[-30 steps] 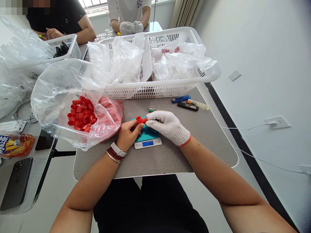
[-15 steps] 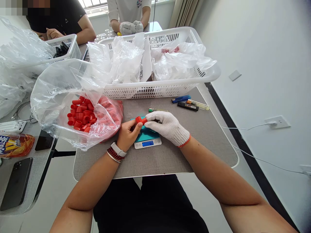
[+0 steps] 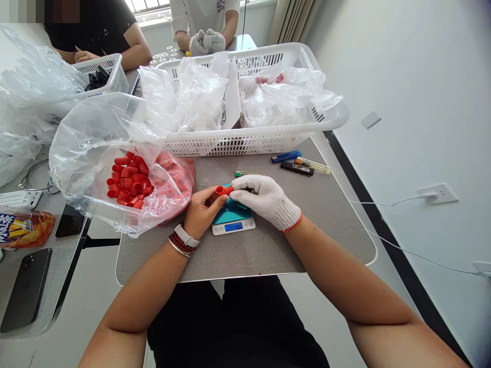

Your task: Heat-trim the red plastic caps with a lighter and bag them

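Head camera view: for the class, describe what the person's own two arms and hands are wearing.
The left hand is bare, with a white wristband, a red beaded bracelet and a thin silver bangle at the wrist. The right hand wears a white knit glove with an orange-red cuff edge. Both forearms show no sleeves.

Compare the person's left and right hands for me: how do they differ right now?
The left hand is bare, while the right hand wears a white knit glove with a red cuff edge. The left wrist has a white wristband and beaded bracelets; the right wrist shows neither. Both hands hold the same red plastic cap above a digital scale.
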Tool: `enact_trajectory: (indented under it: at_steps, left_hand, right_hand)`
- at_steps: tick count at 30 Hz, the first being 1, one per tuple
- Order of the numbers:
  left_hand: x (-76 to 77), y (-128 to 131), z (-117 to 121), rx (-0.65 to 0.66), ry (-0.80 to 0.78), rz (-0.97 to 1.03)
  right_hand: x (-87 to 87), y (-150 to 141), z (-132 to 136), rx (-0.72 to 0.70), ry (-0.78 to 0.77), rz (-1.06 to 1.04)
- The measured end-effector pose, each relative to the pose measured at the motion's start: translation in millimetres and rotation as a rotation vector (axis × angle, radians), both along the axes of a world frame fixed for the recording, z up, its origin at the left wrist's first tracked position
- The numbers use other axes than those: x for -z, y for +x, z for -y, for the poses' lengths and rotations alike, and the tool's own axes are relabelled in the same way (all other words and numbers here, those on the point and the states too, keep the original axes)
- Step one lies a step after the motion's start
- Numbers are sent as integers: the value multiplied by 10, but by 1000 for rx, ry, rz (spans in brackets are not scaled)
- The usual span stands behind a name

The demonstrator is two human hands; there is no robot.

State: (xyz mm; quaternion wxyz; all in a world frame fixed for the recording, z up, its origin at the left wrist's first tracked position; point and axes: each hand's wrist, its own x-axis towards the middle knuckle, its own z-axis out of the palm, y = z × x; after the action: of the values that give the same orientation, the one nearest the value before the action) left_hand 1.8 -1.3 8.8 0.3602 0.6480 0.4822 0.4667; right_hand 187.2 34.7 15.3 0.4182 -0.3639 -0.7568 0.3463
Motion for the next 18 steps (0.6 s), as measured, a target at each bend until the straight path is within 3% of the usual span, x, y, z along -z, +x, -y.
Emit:
enact_trajectory:
  at_steps: [18]
  left_hand:
    - [9, -3, -11, 8, -19, 7]
  right_hand:
    - [13, 1, -9, 11, 50, 38]
